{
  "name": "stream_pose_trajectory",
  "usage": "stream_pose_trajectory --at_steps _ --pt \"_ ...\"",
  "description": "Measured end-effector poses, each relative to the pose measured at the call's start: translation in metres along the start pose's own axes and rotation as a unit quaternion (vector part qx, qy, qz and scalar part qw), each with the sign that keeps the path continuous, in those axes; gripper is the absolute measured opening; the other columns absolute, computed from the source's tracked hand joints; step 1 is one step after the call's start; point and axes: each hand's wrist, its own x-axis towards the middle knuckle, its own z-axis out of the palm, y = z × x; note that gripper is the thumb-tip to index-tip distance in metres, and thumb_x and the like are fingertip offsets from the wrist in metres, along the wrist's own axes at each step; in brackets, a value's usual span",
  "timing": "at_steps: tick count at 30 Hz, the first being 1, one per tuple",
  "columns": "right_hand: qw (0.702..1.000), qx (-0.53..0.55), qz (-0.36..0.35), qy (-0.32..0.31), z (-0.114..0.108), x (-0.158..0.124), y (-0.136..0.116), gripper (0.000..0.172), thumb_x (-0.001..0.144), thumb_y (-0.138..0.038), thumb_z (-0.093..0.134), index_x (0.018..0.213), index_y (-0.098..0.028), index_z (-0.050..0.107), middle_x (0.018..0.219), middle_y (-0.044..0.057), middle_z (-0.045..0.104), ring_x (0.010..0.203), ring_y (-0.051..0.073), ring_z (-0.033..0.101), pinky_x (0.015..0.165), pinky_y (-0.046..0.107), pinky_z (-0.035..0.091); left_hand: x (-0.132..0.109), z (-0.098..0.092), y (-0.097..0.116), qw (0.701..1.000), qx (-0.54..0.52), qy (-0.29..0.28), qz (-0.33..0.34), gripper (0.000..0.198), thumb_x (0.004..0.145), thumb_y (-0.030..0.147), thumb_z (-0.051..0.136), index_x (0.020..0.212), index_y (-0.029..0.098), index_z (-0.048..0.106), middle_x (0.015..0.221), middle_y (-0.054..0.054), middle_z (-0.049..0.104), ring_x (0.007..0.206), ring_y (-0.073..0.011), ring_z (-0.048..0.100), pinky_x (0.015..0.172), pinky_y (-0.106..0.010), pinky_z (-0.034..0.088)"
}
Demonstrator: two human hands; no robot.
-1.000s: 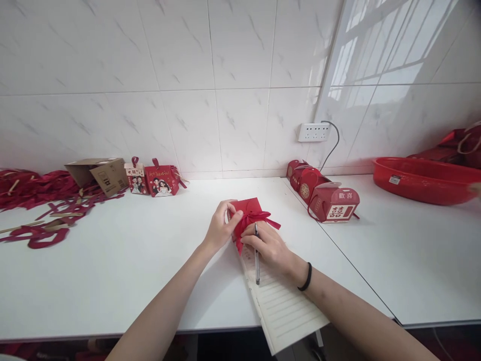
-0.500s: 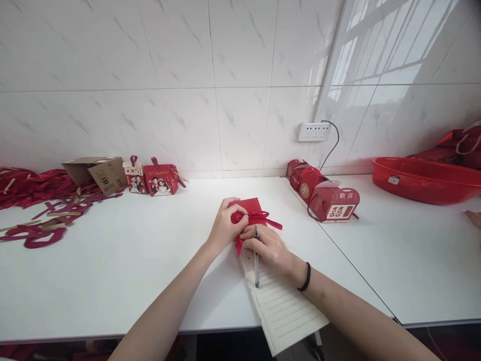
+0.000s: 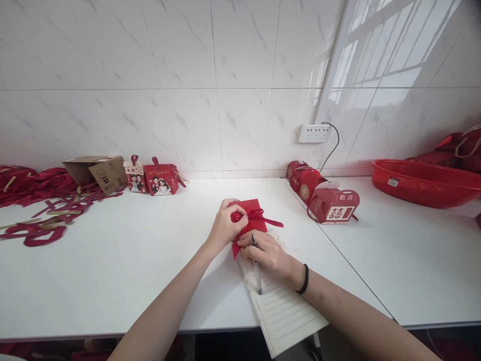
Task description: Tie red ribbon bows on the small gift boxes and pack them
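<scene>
A small red packet or box (image 3: 248,204) lies at the middle of the table, with a dark red ribbon (image 3: 271,220) tied in a bow across it. My left hand (image 3: 226,223) pinches the ribbon near its knot, fingers resting over the packet's left side. Just below, my right hand (image 3: 267,253) is closed with a clear pen (image 3: 257,273) lodged between its fingers. Its fingertips also touch a red ribbon tail (image 3: 236,248). Under that hand a lined notebook (image 3: 287,313) hangs over the table's front edge. My fingers hide part of the knot.
Two decorated red gift boxes (image 3: 163,180) stand at back left, beside an open cardboard box (image 3: 107,175) and a heap of red ribbons (image 3: 41,185). At right are several red candy boxes (image 3: 334,206) in a row and a red basin (image 3: 424,185). A socket strip (image 3: 314,134) is on the wall.
My right hand has drawn slightly down and toward me, pulling the ribbon tail with it, and the pen has tilted. My left hand stays in place.
</scene>
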Motion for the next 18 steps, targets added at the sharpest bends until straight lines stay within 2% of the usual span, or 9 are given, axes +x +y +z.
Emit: stream_pose_trajectory --at_steps 7,12,18 --pt "1.000 0.004 -0.010 0.015 -0.0015 0.0016 -0.0012 0.026 0.088 -0.002 0.041 0.068 -0.017 0.050 0.077 0.005 0.056 0.070 0.013 0.051 0.057 0.024 0.047 -0.0009 -0.0007 0.0004 1.000 0.001 -0.003 0.003 0.008 0.070 0.017 0.054 0.066 0.021 0.061 0.109 -0.004 0.052 0.105 -0.0212 0.055 0.088 -0.034 0.047" --pt "1.000 0.017 0.003 -0.018 -0.0019 -0.0012 -0.0002 0.027 0.090 -0.004 0.038 0.070 -0.018 0.050 0.077 0.004 0.058 0.071 0.014 0.053 0.059 0.025 0.048 -0.0004 -0.0003 -0.0003 1.000 0.004 -0.005 0.004 0.008 0.071 0.017 0.054 0.067 0.021 0.061 0.108 -0.004 0.052 0.105 -0.0208 0.055 0.086 -0.033 0.048" --pt "0.998 0.021 -0.007 -0.052 0.0012 -0.0023 -0.0054 0.026 0.088 -0.004 0.038 0.071 -0.019 0.051 0.078 0.004 0.059 0.069 0.014 0.053 0.058 0.026 0.046 0.0023 0.0003 -0.0017 1.000 0.001 -0.004 0.004 0.008 0.072 0.016 0.055 0.068 0.020 0.061 0.109 -0.005 0.051 0.106 -0.0205 0.055 0.094 -0.035 0.044"
